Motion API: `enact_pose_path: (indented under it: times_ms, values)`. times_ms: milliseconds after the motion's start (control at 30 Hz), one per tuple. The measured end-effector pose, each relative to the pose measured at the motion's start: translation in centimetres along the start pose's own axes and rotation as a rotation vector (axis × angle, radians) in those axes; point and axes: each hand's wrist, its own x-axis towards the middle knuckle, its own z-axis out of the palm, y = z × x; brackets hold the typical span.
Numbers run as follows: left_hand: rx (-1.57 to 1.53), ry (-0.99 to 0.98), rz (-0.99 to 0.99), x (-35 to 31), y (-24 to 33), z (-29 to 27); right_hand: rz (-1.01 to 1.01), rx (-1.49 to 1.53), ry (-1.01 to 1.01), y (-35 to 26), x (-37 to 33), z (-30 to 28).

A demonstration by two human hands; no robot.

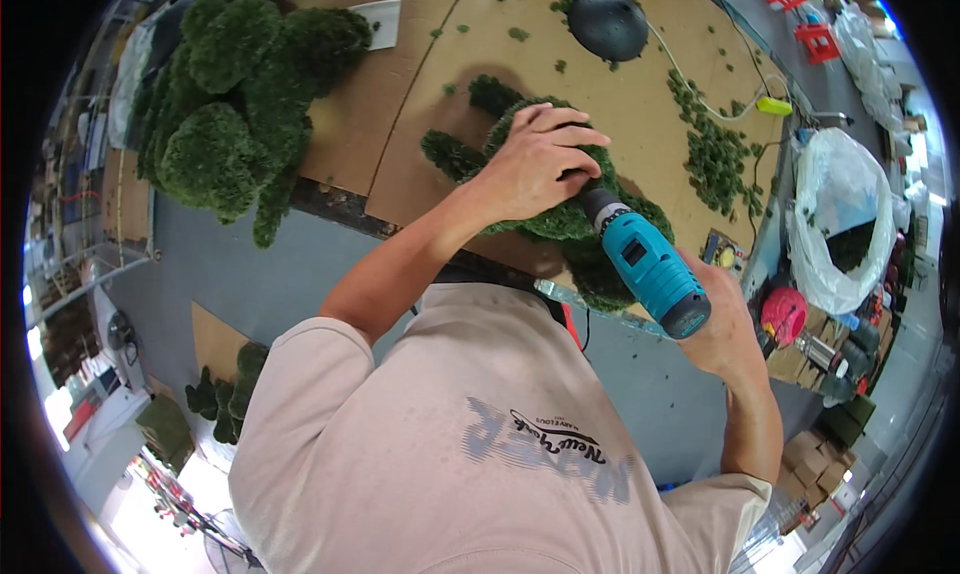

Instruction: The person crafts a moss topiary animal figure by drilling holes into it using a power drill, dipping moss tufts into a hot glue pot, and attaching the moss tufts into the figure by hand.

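On the table in front of me lies a green artificial-grass figure (pixel 455 156) with rounded, stubby limbs. My left hand (pixel 545 164) rests over it with bent fingers, gripping it beside the tip of a drill. The teal cordless drill (pixel 645 264) points at the figure, its black chuck close to my left thumb. Behind the drill, my right hand (pixel 720 324) is wrapped round its handle; the fingers are mostly hidden by the drill body. Whatever sits at the drill's tip is covered by my left hand.
Larger green grass figures (pixel 225 94) are piled at the left. A dark dome (pixel 608 26) and scattered green tufts (pixel 715 154) lie on the brown board (pixel 430 94). A pale cable runs to a yellow-green connector (pixel 773 106). At right stands a bin lined with clear plastic (pixel 840 174).
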Motion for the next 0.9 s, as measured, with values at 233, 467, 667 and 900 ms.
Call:
enact_pose_path:
  times_ms: [233,467,667,900]
  values:
    - [-0.024,-0.016,-0.002,0.1,-0.1,-0.2,0.032,-0.061,-0.031,-1.7,0.5,-0.5]
    - [-0.026,-0.021,0.018,-0.1,-0.5,0.0,0.052,-0.160,-0.044,-2.2,0.4,0.1]
    - [-0.035,-0.026,0.016,0.0,-0.3,0.0,0.036,-0.156,0.034,-0.5,1.0,2.2]
    - [-0.023,-0.085,0.000,0.3,0.2,-0.3,0.121,0.163,0.057,0.9,-0.3,2.0]
